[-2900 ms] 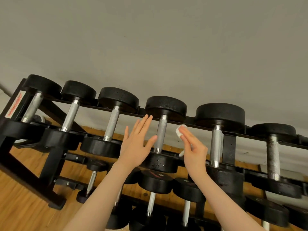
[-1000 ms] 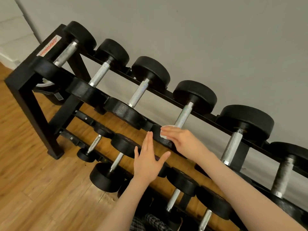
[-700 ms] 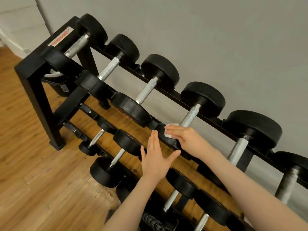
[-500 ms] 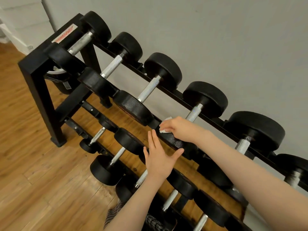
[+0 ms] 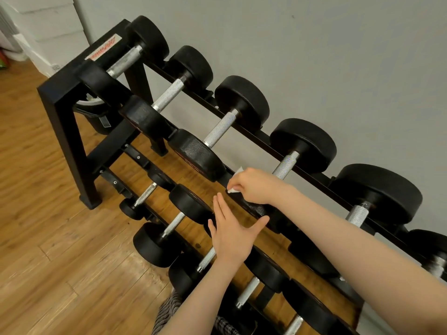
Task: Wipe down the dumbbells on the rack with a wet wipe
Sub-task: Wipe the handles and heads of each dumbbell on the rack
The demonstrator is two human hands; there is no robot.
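A black rack [image 5: 63,97] carries several black dumbbells with knurled steel handles on its top tier and smaller ones below. My right hand [image 5: 255,187] grips a small white wet wipe [image 5: 234,189] and presses it on the near head [image 5: 256,209] of the fourth top-tier dumbbell, whose handle [image 5: 285,165] runs up to its far head [image 5: 305,143]. My left hand [image 5: 233,234] hovers flat just below, fingers straight and together, thumb spread, holding nothing. The wipe is mostly hidden under my fingers.
The rack stands against a grey wall [image 5: 314,56] on a wooden floor [image 5: 48,250]. Lower-tier dumbbells [image 5: 154,245] jut toward me under my left forearm. A white skirting and door frame [image 5: 43,44] lie at the far left.
My right hand with the wipe has slid from the handle's base down onto the front of the near head. The view has swung lower and closer; my left hand stayed flat below.
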